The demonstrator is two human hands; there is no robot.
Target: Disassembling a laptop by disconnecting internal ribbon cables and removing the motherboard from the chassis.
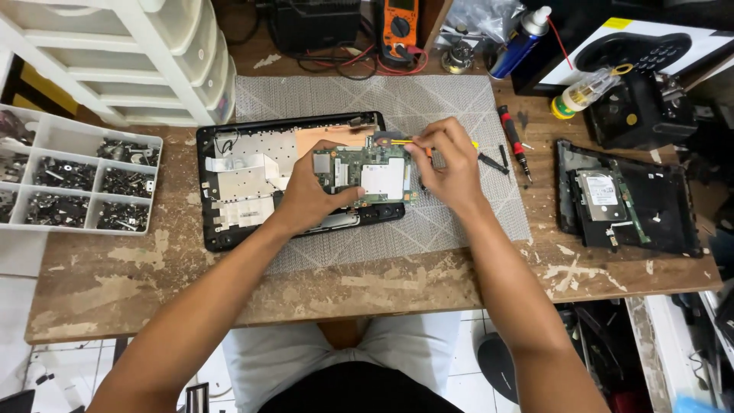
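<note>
A green circuit board [372, 174] with silver shields is lifted over the right part of an open black laptop case [229, 180] that lies on a grey mat [451, 107]. My left hand [310, 195] grips the board's left edge from below. My right hand [449, 164] pinches a thin yellow-handled tool [404, 141] at the board's top right corner. The case shows silver plating and a copper-coloured patch near its top.
A white compartment tray [76, 180] of screws and small parts sits at left, white drawers [138, 53] behind it. A red-and-black screwdriver [514, 139] lies right of the mat. Another black case part with a hard drive [600, 191] is far right. A multimeter [400, 27], spray can [520, 42] and bottle [585, 93] stand behind.
</note>
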